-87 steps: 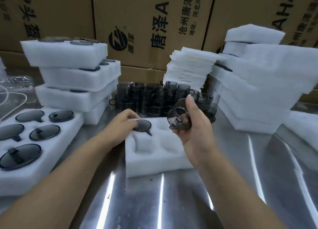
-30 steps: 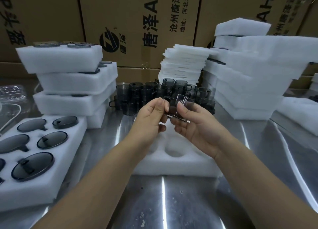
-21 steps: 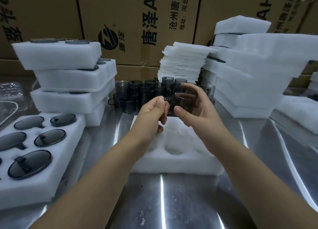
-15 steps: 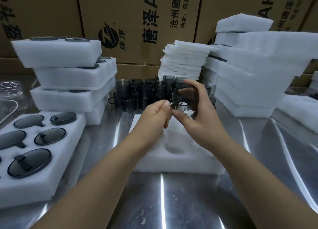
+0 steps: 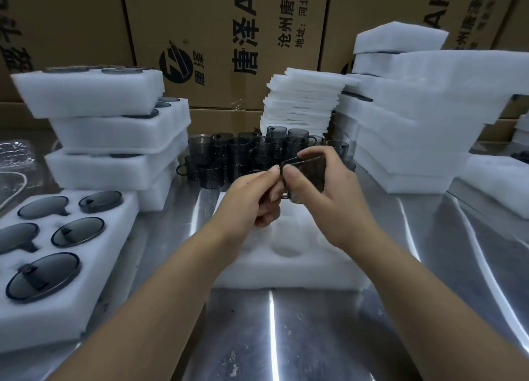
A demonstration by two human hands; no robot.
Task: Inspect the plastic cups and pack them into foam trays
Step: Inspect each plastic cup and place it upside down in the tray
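A smoky translucent plastic cup (image 5: pixel 307 176) is held above a white foam tray (image 5: pixel 289 263) in the middle of the steel table. My right hand (image 5: pixel 329 197) grips the cup's body with thumb and fingers round it. My left hand (image 5: pixel 252 200) pinches the cup at its handle side. The tray's round pockets below the hands look unfilled where visible; its far part is hidden by my hands. A cluster of several more dark cups (image 5: pixel 243 154) stands behind, towards the boxes.
A stack of filled foam trays (image 5: pixel 114 134) stands at the left, and a foam tray with dark lids (image 5: pixel 57 237) lies in front of it. Thin foam sheets (image 5: pixel 303 103) and tall foam stacks (image 5: pixel 415 117) rise at the right. Cardboard boxes (image 5: pixel 229 37) wall the back.
Earlier my left hand rested on a lid in the tray while the right held a cup alone. Both hands now hold the cup and have turned it, lowering it slightly.
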